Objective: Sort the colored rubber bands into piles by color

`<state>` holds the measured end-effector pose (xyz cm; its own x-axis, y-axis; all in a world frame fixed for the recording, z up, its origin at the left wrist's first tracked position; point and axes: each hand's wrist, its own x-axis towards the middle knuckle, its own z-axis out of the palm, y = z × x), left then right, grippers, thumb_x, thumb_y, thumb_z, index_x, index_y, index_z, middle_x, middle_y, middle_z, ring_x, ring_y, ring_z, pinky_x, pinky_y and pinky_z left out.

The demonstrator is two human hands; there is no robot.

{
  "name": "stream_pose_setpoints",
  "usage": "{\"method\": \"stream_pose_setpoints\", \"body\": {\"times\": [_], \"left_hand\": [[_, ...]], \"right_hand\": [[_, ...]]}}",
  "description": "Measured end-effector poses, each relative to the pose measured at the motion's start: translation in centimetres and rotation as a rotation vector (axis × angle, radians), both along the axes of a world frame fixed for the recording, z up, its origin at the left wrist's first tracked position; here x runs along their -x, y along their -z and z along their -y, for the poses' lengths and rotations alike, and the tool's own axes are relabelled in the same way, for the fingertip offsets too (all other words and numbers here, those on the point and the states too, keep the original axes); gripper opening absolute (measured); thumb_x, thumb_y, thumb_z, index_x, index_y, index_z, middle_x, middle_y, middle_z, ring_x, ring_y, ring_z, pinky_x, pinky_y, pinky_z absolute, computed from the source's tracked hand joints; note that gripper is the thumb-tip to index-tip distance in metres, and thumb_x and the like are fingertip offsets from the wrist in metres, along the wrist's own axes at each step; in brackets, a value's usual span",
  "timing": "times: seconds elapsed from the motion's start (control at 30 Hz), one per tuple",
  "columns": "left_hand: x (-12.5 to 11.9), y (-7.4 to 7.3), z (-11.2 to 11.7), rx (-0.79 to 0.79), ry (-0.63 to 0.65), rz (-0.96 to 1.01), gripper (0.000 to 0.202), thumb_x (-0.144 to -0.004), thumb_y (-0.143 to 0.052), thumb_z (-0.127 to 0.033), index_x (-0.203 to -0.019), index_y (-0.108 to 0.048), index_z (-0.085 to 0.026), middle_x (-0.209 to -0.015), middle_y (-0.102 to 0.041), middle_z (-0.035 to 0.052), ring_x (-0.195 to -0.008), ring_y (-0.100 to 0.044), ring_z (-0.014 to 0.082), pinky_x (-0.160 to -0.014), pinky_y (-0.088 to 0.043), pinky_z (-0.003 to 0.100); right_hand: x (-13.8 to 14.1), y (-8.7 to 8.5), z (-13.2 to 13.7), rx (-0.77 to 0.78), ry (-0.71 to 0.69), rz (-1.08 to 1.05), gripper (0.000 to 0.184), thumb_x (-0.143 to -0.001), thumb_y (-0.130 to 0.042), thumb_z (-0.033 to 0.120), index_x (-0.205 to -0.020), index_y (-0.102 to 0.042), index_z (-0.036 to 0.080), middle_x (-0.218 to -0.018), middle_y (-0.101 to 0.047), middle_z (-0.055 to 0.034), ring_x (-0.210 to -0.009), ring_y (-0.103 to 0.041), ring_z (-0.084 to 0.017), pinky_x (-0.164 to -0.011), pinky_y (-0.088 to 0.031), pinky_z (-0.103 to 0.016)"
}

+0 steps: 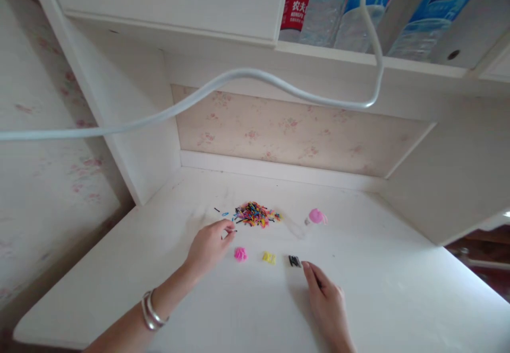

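A mixed heap of tiny coloured rubber bands (255, 214) lies on the white desk (382, 289). In front of it sit three small sorted piles: pink (240, 254), yellow (269, 258) and black (294, 261). My left hand (210, 244), with silver bangles on the wrist, pinches a small black band at the heap's left edge. My right hand (327, 302) lies flat with fingers stretched out, its fingertips just right of the black pile. A few loose bands (221, 213) lie left of the heap.
A clear plastic bottle with a pink cap (311, 219) lies on its side right of the heap. A white cable (247, 74) sags across the alcove. Water bottles (350, 8) stand on the shelf above. Cabinet walls close both sides.
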<state>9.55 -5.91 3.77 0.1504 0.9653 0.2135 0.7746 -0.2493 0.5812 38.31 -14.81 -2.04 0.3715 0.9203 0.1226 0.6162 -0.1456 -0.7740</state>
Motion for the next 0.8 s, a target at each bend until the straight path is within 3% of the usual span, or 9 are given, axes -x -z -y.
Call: {"method": "stream_pose_setpoints", "body": {"times": [0.17, 0.33, 0.53, 0.8], "left_hand": [[-7.6, -0.2, 4.3, -0.018, 0.111, 0.035, 0.009, -0.083, -0.055, -0.023, -0.087, -0.063, -0.025, -0.087, -0.071, -0.0043, -0.075, -0.065, 0.0119, -0.068, -0.04, 0.021], [-12.8, 0.9, 5.3, -0.034, 0.144, -0.112, 0.014, -0.087, -0.05, -0.025, -0.083, -0.063, -0.026, -0.08, -0.072, -0.0033, -0.072, -0.066, 0.0142, -0.06, -0.038, 0.023], [-15.4, 1.6, 4.9, -0.025, 0.154, -0.243, 0.017, -0.09, -0.047, -0.026, -0.085, -0.063, -0.025, -0.082, -0.072, -0.0004, -0.074, -0.067, 0.0168, -0.06, -0.04, 0.024], [-15.9, 1.7, 5.1, 0.061, 0.214, -0.264, 0.02, -0.091, -0.046, -0.026, -0.089, -0.066, -0.024, -0.084, -0.072, 0.003, -0.08, -0.067, 0.0169, -0.068, -0.044, 0.024]], "right_hand": [[0.1, -0.4, 0.4, -0.026, 0.075, -0.104, 0.05, -0.082, -0.047, 0.06, -0.095, -0.071, 0.018, -0.091, -0.072, -0.0056, -0.079, -0.063, -0.02, -0.066, -0.046, -0.022], [-0.1, -0.5, 0.6, -0.056, 0.039, -0.143, 0.048, -0.085, -0.045, 0.058, -0.092, -0.07, 0.017, -0.082, -0.07, -0.0034, -0.072, -0.06, -0.017, -0.065, -0.043, -0.021], [-0.2, -0.4, 0.5, -0.085, 0.02, -0.156, 0.045, -0.086, -0.045, 0.056, -0.089, -0.069, 0.018, -0.077, -0.068, -0.0026, -0.07, -0.057, -0.017, -0.063, -0.041, -0.021], [-0.2, -0.6, 0.7, -0.109, -0.022, -0.17, 0.043, -0.089, -0.041, 0.054, -0.085, -0.065, 0.019, -0.067, -0.062, 0.0009, -0.059, -0.05, -0.012, -0.058, -0.037, -0.02]]}}
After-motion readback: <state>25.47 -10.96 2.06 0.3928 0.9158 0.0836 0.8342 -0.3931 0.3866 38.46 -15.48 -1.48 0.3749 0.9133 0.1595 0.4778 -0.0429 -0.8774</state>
